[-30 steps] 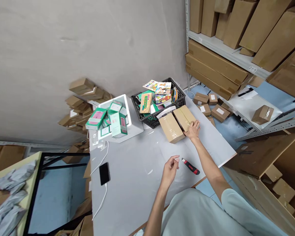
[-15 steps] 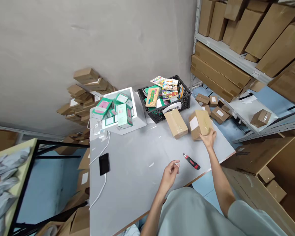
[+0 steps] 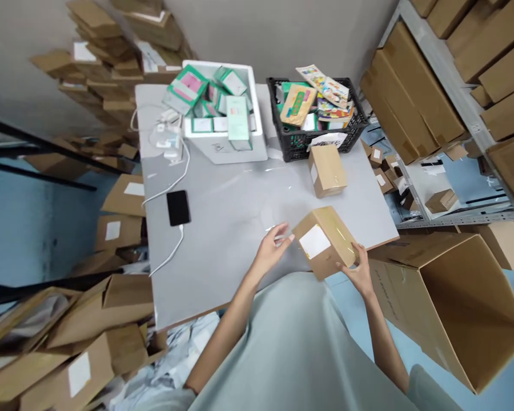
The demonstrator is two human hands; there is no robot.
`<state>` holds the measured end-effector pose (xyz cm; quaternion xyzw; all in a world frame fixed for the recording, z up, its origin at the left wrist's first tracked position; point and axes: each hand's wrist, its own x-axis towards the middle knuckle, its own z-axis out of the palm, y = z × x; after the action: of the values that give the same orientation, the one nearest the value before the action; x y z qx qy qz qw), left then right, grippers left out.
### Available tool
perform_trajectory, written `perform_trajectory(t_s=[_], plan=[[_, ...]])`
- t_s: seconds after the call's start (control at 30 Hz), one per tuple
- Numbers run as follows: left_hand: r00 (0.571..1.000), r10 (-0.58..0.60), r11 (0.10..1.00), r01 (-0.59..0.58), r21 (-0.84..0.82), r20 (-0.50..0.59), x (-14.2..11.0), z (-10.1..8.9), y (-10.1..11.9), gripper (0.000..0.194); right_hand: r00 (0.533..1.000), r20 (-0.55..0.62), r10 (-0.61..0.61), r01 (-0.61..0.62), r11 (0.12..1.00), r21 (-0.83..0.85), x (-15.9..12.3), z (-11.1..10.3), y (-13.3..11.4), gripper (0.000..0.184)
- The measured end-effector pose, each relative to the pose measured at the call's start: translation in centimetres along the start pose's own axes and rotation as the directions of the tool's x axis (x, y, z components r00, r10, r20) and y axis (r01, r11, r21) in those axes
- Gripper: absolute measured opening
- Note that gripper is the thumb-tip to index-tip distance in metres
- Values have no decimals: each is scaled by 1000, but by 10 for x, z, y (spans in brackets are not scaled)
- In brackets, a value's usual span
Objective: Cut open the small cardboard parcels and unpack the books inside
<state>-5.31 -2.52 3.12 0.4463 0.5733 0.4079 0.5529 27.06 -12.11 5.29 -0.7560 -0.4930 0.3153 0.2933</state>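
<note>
A brown cardboard box point(image 3: 341, 237) with a white label is tilted over the near edge of the table. My right hand point(image 3: 358, 270) grips its right end, thumb below and fingers on the taped side. Just left of the box, my left hand point(image 3: 272, 249) is open, thumb and fingers apart, its fingertips close to the labelled side. Whether they touch it I cannot tell. A second taped cardboard box point(image 3: 328, 170) lies farther back on the table, in front of the black crate. The utility knife seen earlier does not show now.
On the grey table point(image 3: 223, 228) stand a white foam box point(image 3: 229, 149) of green-and-white cartons and a black crate point(image 3: 302, 145) of books. A phone point(image 3: 179, 208) on a white cable lies left. A large open carton point(image 3: 415, 308) stands right; shelves point(image 3: 458, 108) rise behind it.
My right hand has brought the labelled box from the table's right side nearer my body and tilted it. My left hand has come up beside it. The view has shifted downward.
</note>
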Motion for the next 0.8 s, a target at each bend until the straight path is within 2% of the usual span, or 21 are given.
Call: perform_trajectory(t_s=[0.13,0.23,0.33,0.43,0.6,0.7,0.8], plan=[[993,64,997,-60,41,-102,1,-46,-24,86,968,196,-159,165,986,-15,-11,58,-48,100],[982,83,996,-77,38,-167,-10,-89,-45,82,921,279,-271,299,952,-62,-14,94,-70,103],[977,46,999,-49,-8,-206,-31,-126,-64,76,844,369,-390,456,884,-107,-8,121,-82,106],[971,-35,999,25,-47,-238,-48,-151,-83,72,754,470,-458,576,806,-139,3,146,-89,110],[935,-157,987,136,-88,-319,-60,-169,-115,67,633,599,-490,703,688,-180,16,182,-98,116],[901,-234,972,204,-120,-365,-66,-168,-130,66,578,644,-500,759,619,-201,20,192,-99,120],[881,-258,965,216,-148,-396,-70,-157,-140,65,548,671,-499,786,581,-211,25,194,-91,121]])
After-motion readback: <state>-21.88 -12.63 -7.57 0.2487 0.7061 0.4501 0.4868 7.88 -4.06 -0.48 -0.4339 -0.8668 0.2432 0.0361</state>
